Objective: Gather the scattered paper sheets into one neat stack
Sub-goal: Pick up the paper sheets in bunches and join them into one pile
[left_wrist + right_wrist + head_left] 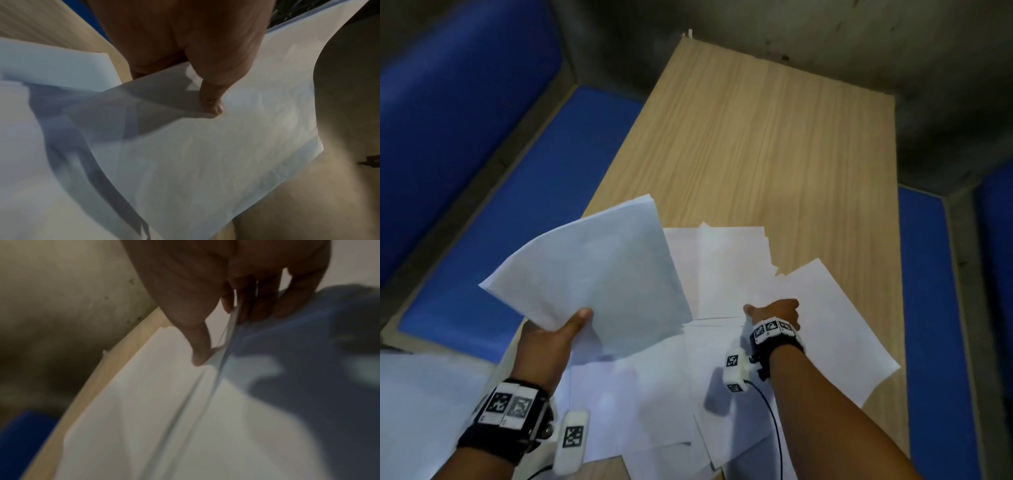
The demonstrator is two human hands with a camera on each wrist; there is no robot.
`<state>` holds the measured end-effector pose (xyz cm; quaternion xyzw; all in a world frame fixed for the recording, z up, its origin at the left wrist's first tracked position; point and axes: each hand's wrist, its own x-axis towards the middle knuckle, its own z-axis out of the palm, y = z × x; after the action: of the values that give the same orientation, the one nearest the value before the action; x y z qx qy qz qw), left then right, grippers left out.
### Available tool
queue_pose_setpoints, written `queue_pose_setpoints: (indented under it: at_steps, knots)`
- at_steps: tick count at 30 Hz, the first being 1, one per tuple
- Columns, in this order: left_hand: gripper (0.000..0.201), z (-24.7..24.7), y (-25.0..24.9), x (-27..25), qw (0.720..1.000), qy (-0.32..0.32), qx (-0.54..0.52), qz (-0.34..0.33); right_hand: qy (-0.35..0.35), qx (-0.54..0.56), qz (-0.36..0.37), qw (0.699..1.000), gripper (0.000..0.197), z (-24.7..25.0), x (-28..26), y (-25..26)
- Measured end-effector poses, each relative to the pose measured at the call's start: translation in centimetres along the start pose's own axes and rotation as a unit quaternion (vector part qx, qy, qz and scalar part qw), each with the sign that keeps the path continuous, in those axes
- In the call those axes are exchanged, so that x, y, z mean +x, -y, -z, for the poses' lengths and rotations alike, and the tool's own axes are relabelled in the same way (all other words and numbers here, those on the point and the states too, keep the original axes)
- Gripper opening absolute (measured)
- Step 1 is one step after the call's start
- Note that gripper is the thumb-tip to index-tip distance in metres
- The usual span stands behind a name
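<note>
My left hand (558,329) holds a small bundle of white sheets (599,274) lifted above the table, thumb (213,104) on top and fingers hidden underneath. More white sheets (722,274) lie scattered and overlapping on the near half of the wooden table (756,137). My right hand (774,313) is down on the sheets at the middle right; in the right wrist view its thumb (199,353) and fingers (257,305) pinch the raised edge of a sheet (226,340). One sheet (835,325) reaches toward the table's right edge.
The far half of the table is bare wood. Blue padded panels (482,137) flank it on the left and another blue panel (924,308) on the right, with a grey concrete wall (825,34) behind. A cable (774,421) runs from my right wrist across the sheets.
</note>
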<state>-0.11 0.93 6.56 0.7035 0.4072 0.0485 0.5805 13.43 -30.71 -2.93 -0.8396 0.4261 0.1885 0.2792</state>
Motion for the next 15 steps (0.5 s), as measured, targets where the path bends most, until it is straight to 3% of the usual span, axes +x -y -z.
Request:
queue_pose_setpoints:
  at_steps: [4,6,9,11,13,15]
  knots:
    - [0.033,0.5,-0.3,-0.6,1.000,-0.005,-0.001,-0.001,0.009,0.148,0.067,0.987,0.020,0.7,0.6,-1.4]
    - [0.030,0.8,-0.6,-0.9,1.000,-0.012,0.001,0.005,0.005,0.211,0.091,0.973,0.008,2.0,0.1,-1.8]
    - [0.031,1.7,-0.2,-0.7,1.000,-0.009,0.002,0.008,-0.013,0.303,0.138,0.943,0.018,4.9,-0.7,-2.5]
    - [0.037,2.2,0.3,-0.3,1.000,-0.003,-0.001,0.005,-0.007,0.329,0.166,0.930,0.009,7.2,-0.6,-3.3]
    - [0.039,2.5,0.4,-0.3,1.000,-0.008,-0.003,0.002,0.015,0.356,0.179,0.917,0.015,9.7,-0.3,-4.1]
    - [0.039,2.5,0.5,-0.4,1.000,-0.004,0.000,0.008,0.002,0.311,0.214,0.926,0.016,12.3,0.2,-4.7]
